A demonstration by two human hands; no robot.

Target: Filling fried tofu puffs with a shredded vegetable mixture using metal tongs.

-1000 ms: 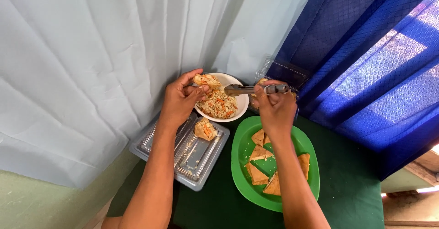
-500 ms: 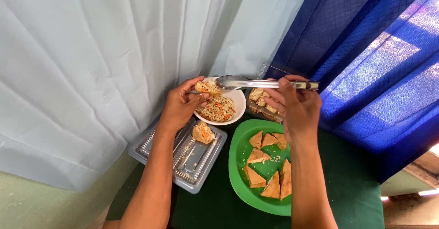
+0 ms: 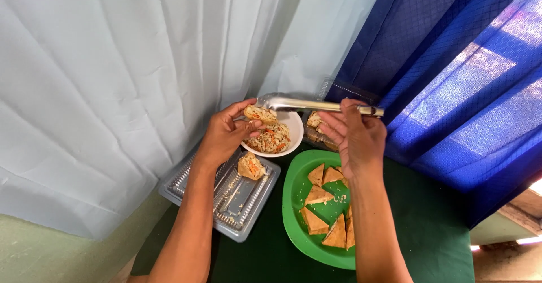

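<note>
My left hand (image 3: 226, 133) holds a stuffed piece of fried tofu (image 3: 259, 113) over a white bowl (image 3: 292, 126) of shredded vegetable filling (image 3: 271, 139). My right hand (image 3: 353, 139) grips a metal spoon (image 3: 316, 104) by the handle, its scoop end near the tofu piece. Another filled tofu piece (image 3: 250, 165) lies in a clear plastic tray (image 3: 223, 195) below my left hand. A green plate (image 3: 296, 195) under my right hand carries several fried tofu triangles (image 3: 324, 201).
A clear container with more tofu pieces (image 3: 316, 126) stands behind the plate. All rests on a dark green table (image 3: 429, 226). A pale curtain (image 3: 141, 62) hangs at the left and a blue curtain (image 3: 451, 62) at the right.
My right hand lifted the spoon out of the bowl and raised it level above the bowl. My left hand kept the tofu piece above the bowl. The view shifted slightly.
</note>
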